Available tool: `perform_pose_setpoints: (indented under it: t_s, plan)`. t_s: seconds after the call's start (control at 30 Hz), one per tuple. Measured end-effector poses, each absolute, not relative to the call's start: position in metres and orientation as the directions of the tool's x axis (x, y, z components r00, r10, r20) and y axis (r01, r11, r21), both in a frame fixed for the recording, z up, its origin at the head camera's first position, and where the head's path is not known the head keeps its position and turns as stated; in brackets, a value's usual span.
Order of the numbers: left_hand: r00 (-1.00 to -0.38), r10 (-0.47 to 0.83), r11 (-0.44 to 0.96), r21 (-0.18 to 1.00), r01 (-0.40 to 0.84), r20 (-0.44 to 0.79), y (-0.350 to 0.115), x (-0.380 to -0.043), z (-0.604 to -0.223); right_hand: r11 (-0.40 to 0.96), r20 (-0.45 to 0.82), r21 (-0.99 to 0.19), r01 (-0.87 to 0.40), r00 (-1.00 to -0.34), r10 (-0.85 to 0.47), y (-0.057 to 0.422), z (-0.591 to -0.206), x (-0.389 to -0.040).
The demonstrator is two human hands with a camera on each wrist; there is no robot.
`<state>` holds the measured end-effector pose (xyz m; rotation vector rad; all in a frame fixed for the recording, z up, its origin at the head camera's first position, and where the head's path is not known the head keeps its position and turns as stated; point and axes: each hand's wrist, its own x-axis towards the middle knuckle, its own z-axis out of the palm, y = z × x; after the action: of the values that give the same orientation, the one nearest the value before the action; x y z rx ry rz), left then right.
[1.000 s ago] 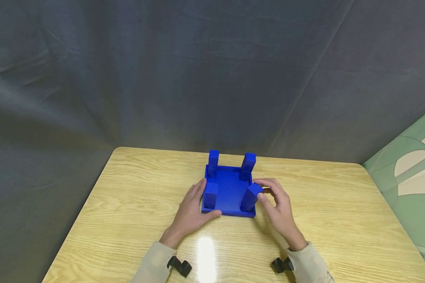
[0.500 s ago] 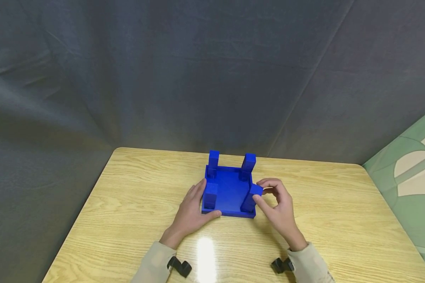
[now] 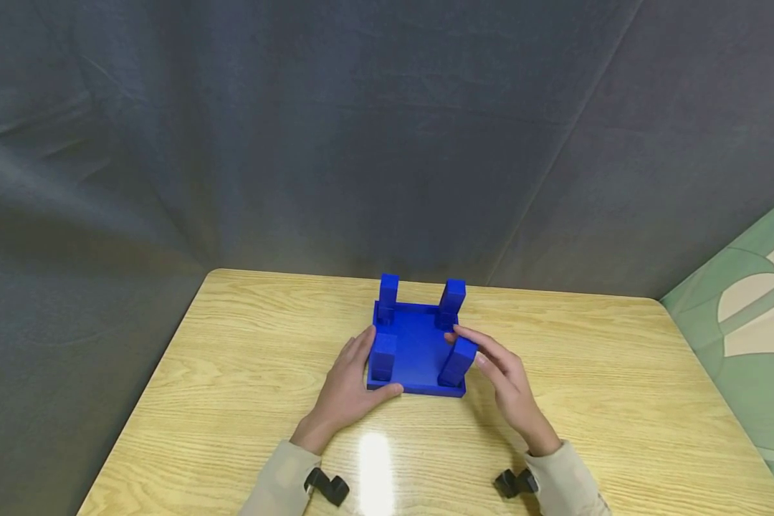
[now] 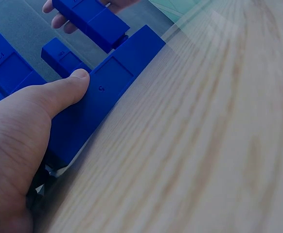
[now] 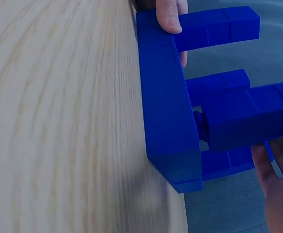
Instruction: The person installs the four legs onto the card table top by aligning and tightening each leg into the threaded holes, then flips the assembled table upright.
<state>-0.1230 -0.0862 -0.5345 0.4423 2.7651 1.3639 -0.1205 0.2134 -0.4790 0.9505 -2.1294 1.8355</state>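
Observation:
A small blue table (image 3: 419, 351) lies upturned on the wooden desk, its square top rimmed and a block leg rising at each corner. My left hand (image 3: 346, 387) holds the near left corner, thumb along the front edge and fingers by the left side. Around the near right leg (image 3: 458, 363) is my right hand (image 3: 511, 380), fingers extended behind it and thumb just apart from it. In the right wrist view, a narrow connector (image 5: 200, 125) shows in a gap between that leg (image 5: 248, 116) and the top. Some fingertips are hidden behind the leg.
The wooden desk (image 3: 232, 373) extends to both sides. A dark grey curtain (image 3: 361, 143) hangs behind its far edge, and a green patterned panel (image 3: 742, 322) stands at the right. Black wrist mounts (image 3: 327, 486) sit on both sleeves.
My right thumb and finger have come off their pinch on the near right leg, and the fingers have stretched out behind it. My left hand and the table have stayed in place.

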Motion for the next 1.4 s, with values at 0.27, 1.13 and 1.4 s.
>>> perform_pose_setpoints:
  t_s: [0.27,1.13,1.4]
  plan:
    - [-0.957,0.268,0.576,0.778,0.251,0.110,-0.0863,-0.1232,-0.5351,0.072,0.547,-0.806,-0.587,-0.787,-0.286,0.2142,-0.4812,-0.1225]
    - [-0.960,0.262,0.586,0.775,0.236,0.095,-0.0864,-0.1230,-0.5360,0.070,0.462,-0.854,-0.516,-0.814,-0.353,0.2154,-0.4812,-0.1208]
    - [-0.961,0.261,0.585,0.776,0.235,0.094,-0.0863,-0.1231,-0.5359,0.022,0.405,-0.895,-0.445,-0.834,-0.375,0.2156,-0.4763,-0.1192]
